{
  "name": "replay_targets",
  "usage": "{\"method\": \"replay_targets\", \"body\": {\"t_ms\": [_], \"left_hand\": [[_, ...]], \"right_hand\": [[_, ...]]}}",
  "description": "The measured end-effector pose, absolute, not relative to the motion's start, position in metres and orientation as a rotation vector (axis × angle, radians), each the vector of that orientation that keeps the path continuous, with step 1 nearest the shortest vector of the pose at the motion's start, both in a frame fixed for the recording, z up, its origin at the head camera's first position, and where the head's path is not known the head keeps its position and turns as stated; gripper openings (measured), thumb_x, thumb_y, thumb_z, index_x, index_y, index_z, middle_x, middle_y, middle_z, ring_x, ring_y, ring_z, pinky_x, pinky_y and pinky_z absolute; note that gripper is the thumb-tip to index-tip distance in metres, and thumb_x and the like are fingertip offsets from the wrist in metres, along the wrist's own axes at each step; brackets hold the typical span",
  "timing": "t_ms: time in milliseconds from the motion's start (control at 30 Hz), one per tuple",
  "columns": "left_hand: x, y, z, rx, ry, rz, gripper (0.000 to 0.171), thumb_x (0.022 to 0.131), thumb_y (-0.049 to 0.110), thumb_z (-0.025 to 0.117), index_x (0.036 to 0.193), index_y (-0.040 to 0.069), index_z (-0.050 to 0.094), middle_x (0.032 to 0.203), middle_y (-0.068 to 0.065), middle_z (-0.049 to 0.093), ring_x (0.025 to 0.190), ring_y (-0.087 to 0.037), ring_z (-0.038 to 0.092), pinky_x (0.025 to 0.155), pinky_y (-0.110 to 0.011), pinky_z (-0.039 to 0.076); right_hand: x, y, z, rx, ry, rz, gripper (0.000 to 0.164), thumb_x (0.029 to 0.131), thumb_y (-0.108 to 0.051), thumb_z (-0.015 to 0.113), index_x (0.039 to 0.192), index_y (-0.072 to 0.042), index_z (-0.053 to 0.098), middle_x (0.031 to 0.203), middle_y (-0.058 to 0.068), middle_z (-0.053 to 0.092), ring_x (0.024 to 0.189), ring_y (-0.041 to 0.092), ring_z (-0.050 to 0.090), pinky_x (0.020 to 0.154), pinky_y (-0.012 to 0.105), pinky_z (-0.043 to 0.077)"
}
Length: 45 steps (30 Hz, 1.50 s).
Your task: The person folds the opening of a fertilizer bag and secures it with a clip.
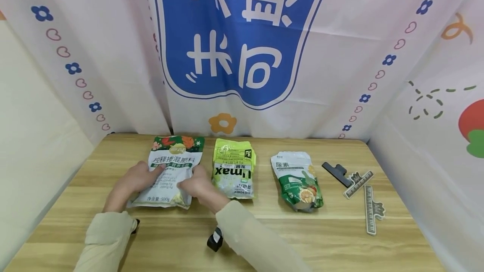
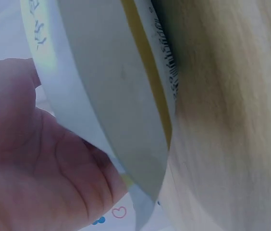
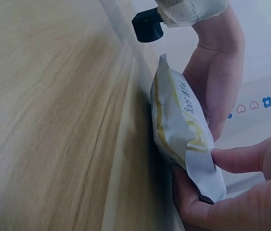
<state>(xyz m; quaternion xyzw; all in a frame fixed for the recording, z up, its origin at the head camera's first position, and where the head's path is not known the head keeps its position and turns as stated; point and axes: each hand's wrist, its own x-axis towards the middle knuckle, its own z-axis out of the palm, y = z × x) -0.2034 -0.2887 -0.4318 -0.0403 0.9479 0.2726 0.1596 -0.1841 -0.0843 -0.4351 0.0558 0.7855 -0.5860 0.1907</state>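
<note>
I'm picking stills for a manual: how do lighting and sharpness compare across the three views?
Head view: bright and fairly even, large print on the held bag legible. Left wrist view: dimmer, with the tabletop's grain smeared and a pale sheen at the bag's upper left. Right wrist view: also dim, a dark shadow on the tabletop beside the bag.

The place looks booth-like — a wood-grain table (image 1: 302, 240) closed in by a plain pale left side (image 1: 34, 116), a printed right side (image 1: 438, 150) and a cloth hanging (image 1: 336, 66) behind. The hanging shows a big blue panel (image 1: 234, 20) lettered in white, an orange flower (image 1: 214, 125) and borders of hearts and blue flowers (image 1: 73, 68) — what building this is cannot be told.
</note>
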Motion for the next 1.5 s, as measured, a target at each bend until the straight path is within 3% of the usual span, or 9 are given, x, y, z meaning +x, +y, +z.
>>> {"method": "replay_targets", "body": {"t_ms": [267, 533, 800, 900, 1033, 1167, 1267, 1333, 1500], "left_hand": [[-0.199, -0.283, -0.430, -0.097, 2.725, 0.810, 0.076, 0.111, 0.055, 0.039, 0.123, -0.019, 0.050, 0.093, -0.022, 0.060, 0.076, -0.026, 0.062, 0.061, -0.034, 0.051], [-0.190, -0.276, -0.421, -0.080, 2.758, 0.891, 0.071, 0.111, 0.054, 0.039, 0.128, -0.013, 0.052, 0.096, -0.021, 0.063, 0.075, -0.024, 0.063, 0.061, -0.034, 0.050], [-0.179, -0.265, -0.413, -0.060, 2.767, 0.910, 0.074, 0.110, 0.059, 0.040, 0.137, -0.010, 0.050, 0.100, -0.019, 0.064, 0.078, -0.024, 0.062, 0.064, -0.034, 0.049], [-0.175, -0.261, -0.414, -0.042, 2.782, 0.917, 0.073, 0.109, 0.058, 0.042, 0.136, -0.010, 0.051, 0.098, -0.018, 0.064, 0.077, -0.024, 0.062, 0.063, -0.034, 0.049], [-0.170, -0.256, -0.417, 0.008, 2.804, 0.946, 0.063, 0.109, 0.056, 0.048, 0.116, -0.006, 0.058, 0.085, -0.012, 0.060, 0.070, -0.021, 0.056, 0.057, -0.032, 0.045], [-0.163, -0.252, -0.420, 0.077, 2.752, 1.041, 0.048, 0.107, 0.049, 0.058, 0.101, 0.002, 0.056, 0.076, -0.005, 0.056, 0.064, -0.017, 0.050, 0.051, -0.027, 0.040], [-0.159, -0.249, -0.422, 0.118, 2.640, 1.148, 0.047, 0.103, 0.042, 0.066, 0.112, -0.003, 0.056, 0.085, -0.008, 0.065, 0.067, -0.016, 0.059, 0.053, -0.027, 0.048], [-0.157, -0.247, -0.424, 0.144, 2.556, 1.216, 0.055, 0.100, 0.039, 0.073, 0.126, -0.006, 0.055, 0.097, -0.012, 0.072, 0.076, -0.018, 0.066, 0.060, -0.029, 0.055], [-0.151, -0.246, -0.429, 0.249, 2.385, 1.359, 0.074, 0.091, 0.029, 0.083, 0.141, -0.011, 0.045, 0.119, -0.020, 0.070, 0.096, -0.024, 0.071, 0.076, -0.033, 0.063]], "right_hand": [[-0.180, -0.070, -0.432, 0.089, 2.185, -1.699, 0.045, 0.087, 0.001, 0.079, 0.127, 0.005, 0.060, 0.121, 0.017, 0.065, 0.107, 0.026, 0.065, 0.097, 0.045, 0.058], [-0.173, -0.055, -0.422, 0.017, 2.219, -1.692, 0.038, 0.087, -0.003, 0.081, 0.121, 0.001, 0.065, 0.114, 0.012, 0.068, 0.100, 0.020, 0.066, 0.089, 0.040, 0.061], [-0.167, -0.040, -0.417, -0.039, 2.222, -1.690, 0.021, 0.089, -0.009, 0.082, 0.105, -0.005, 0.068, 0.100, 0.006, 0.066, 0.084, 0.015, 0.060, 0.070, 0.030, 0.053], [-0.164, -0.034, -0.417, -0.055, 2.216, -1.684, 0.020, 0.091, -0.014, 0.081, 0.101, -0.005, 0.066, 0.089, 0.003, 0.062, 0.072, 0.014, 0.052, 0.061, 0.028, 0.044], [-0.158, -0.023, -0.420, -0.071, 2.231, -1.663, 0.028, 0.092, -0.017, 0.082, 0.108, -0.004, 0.062, 0.091, 0.004, 0.066, 0.074, 0.013, 0.055, 0.061, 0.029, 0.047], [-0.149, -0.011, -0.426, -0.081, 2.239, -1.661, 0.035, 0.090, -0.015, 0.084, 0.112, -0.002, 0.060, 0.103, 0.009, 0.070, 0.088, 0.016, 0.064, 0.073, 0.031, 0.058], [-0.142, -0.003, -0.427, -0.074, 2.232, -1.667, 0.035, 0.089, -0.016, 0.084, 0.110, -0.002, 0.060, 0.103, 0.008, 0.067, 0.089, 0.016, 0.062, 0.073, 0.029, 0.056], [-0.137, 0.004, -0.428, -0.070, 2.229, -1.674, 0.034, 0.089, -0.017, 0.083, 0.110, -0.002, 0.061, 0.102, 0.008, 0.067, 0.087, 0.015, 0.061, 0.071, 0.028, 0.054], [-0.128, 0.021, -0.428, -0.078, 2.190, -1.723, 0.032, 0.093, -0.019, 0.079, 0.115, 0.000, 0.064, 0.100, 0.008, 0.071, 0.085, 0.014, 0.064, 0.071, 0.027, 0.054]]}}
